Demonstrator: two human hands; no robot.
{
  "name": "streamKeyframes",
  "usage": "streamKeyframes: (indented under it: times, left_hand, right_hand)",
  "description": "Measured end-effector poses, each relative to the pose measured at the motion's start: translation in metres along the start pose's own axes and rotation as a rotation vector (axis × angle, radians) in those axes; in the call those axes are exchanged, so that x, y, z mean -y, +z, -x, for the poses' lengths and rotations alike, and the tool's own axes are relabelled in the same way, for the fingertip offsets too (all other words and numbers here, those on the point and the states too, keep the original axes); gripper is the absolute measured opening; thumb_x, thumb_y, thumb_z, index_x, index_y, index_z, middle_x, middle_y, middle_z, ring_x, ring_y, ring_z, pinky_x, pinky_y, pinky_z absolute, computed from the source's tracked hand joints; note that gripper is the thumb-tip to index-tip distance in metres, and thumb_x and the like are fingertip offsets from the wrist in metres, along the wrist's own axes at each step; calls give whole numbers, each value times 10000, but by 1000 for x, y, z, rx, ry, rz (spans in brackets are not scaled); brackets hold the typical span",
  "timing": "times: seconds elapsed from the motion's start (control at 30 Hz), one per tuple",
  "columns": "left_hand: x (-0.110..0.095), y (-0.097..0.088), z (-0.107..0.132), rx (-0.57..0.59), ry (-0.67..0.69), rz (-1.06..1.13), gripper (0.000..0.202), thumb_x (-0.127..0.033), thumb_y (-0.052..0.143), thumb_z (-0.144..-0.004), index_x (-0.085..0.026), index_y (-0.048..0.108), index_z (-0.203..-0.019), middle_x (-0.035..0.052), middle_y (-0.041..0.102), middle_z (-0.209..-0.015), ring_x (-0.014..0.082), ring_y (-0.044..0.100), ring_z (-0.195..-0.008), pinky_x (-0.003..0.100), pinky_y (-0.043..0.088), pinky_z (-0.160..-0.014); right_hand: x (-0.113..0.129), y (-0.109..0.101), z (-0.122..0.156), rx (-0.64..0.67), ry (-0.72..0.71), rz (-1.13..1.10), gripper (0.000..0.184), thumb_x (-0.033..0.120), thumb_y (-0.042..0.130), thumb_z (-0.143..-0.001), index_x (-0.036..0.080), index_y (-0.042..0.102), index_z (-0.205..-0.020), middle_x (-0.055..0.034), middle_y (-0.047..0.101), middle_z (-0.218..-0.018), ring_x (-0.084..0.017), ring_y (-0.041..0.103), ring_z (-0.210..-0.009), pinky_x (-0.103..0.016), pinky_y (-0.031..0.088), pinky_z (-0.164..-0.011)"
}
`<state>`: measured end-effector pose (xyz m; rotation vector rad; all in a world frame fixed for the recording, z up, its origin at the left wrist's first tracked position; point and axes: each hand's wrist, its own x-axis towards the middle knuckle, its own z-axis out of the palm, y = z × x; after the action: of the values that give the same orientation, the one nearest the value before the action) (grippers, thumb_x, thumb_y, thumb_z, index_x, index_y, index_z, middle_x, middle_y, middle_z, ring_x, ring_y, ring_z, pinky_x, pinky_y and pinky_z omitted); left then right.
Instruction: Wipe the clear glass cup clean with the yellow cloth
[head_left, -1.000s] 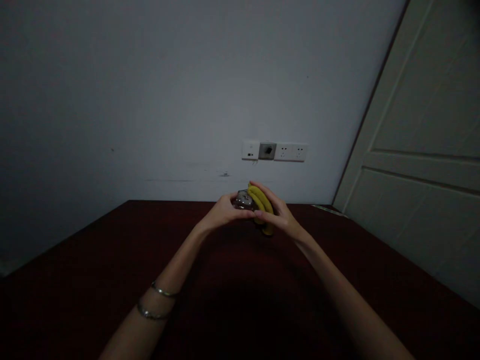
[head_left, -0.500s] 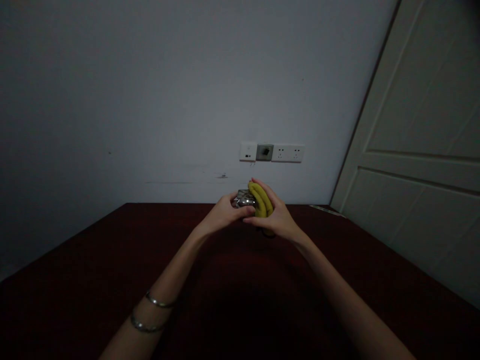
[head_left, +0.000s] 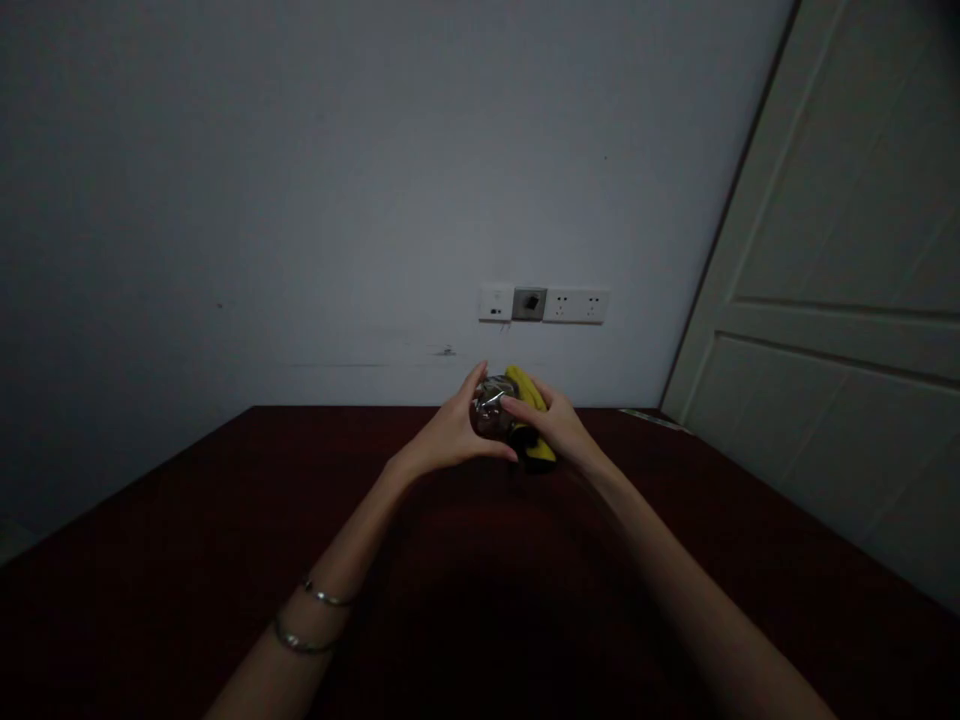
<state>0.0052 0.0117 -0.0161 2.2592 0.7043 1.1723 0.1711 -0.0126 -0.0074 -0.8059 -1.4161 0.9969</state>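
Low in the middle of the view, my left hand (head_left: pixel 448 432) curves around a shiny, see-through round vessel (head_left: pixel 489 412) that looks like glass. Its thumb is stretched below the vessel and its fingers are behind it. From the right, my right hand (head_left: pixel 561 425) grips a folded yellow and black cloth (head_left: pixel 541 452). That cloth lies against the vessel's right side, and a finger or thumb of the right hand reaches across onto the vessel's front. Parts of both things are hidden by the hands. Two silver bangles (head_left: pixel 301 645) circle my left forearm.
A dark red table (head_left: pixel 247 500) stretches beneath both arms. Behind it rises a pale wall (head_left: pixel 337 200) with a row of sockets and switches (head_left: pixel 574 306). On the right stands a light panelled door (head_left: pixel 847 280), and a thin flat strip (head_left: pixel 654 420) lies near the table's back right edge.
The vessel has turned in my hands and shows a different side. My left thumb has moved lower, and my right hand has turned, bringing the cloth's black part into view.
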Motion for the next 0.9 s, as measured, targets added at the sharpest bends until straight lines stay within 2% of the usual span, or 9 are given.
streamKeyframes:
  times: [0.13,0.23,0.33,0.43,0.53,0.7,0.8,0.9]
  left_hand:
    - [-4,0,0,-19,9,-40,1012,-376,828,-513,-191,311,-1364,163,489,-1306,318,488,-1193,514,362,-1026]
    - [-5,0,1,-55,51,-76,942,-380,834,-495,-194,383,-1301,144,529,-1259,303,521,-1152,485,398,-997]
    - [-6,1,1,-103,72,-110,925,-398,834,-491,-191,395,-1278,138,538,-1246,295,530,-1139,467,414,-980]
    - [-8,2,2,-141,96,-122,929,-407,831,-495,-188,388,-1281,136,526,-1257,292,517,-1151,463,407,-988]
    - [-8,3,2,-140,109,-110,931,-394,829,-502,-186,376,-1288,133,523,-1253,292,513,-1149,458,409,-983]
    - [-7,6,1,-155,100,-75,826,-349,774,-599,-195,353,-1293,140,485,-1295,277,515,-1147,450,415,-973]
    - [-7,7,1,-151,113,-85,891,-361,806,-546,-200,358,-1299,141,474,-1313,295,490,-1180,476,392,-998]
    - [-8,8,1,-109,142,-125,978,-403,840,-472,-191,369,-1303,145,489,-1304,312,479,-1196,492,378,-1015]
  right_hand:
    - [0,0,1,51,-45,78,545,433,699,-678,194,553,-1145,-88,641,-1115,-256,606,-1026,-415,480,-920]
    - [-2,-1,1,91,-134,163,535,481,623,-747,211,510,-1196,-80,596,-1191,-246,550,-1120,-418,418,-998]
    - [-4,0,3,85,-223,213,576,508,547,-803,194,445,-1275,-99,522,-1297,-238,480,-1213,-406,344,-1063]
    - [-4,4,6,10,-323,241,576,495,529,-821,190,435,-1301,-110,484,-1346,-244,443,-1254,-418,301,-1089]
    - [-1,7,11,-22,-471,289,463,451,504,-851,258,482,-1272,-70,473,-1371,-230,416,-1280,-445,278,-1099]
    - [7,10,19,43,-692,474,325,370,542,-844,337,583,-1165,16,427,-1416,-225,337,-1338,-494,251,-1109]
    - [6,11,13,-18,-660,396,247,351,521,-863,327,641,-1078,12,521,-1335,-203,421,-1283,-457,293,-1096]
    - [0,9,3,-121,-489,196,239,378,511,-869,274,680,-1001,-30,629,-1196,-201,547,-1155,-426,377,-1040]
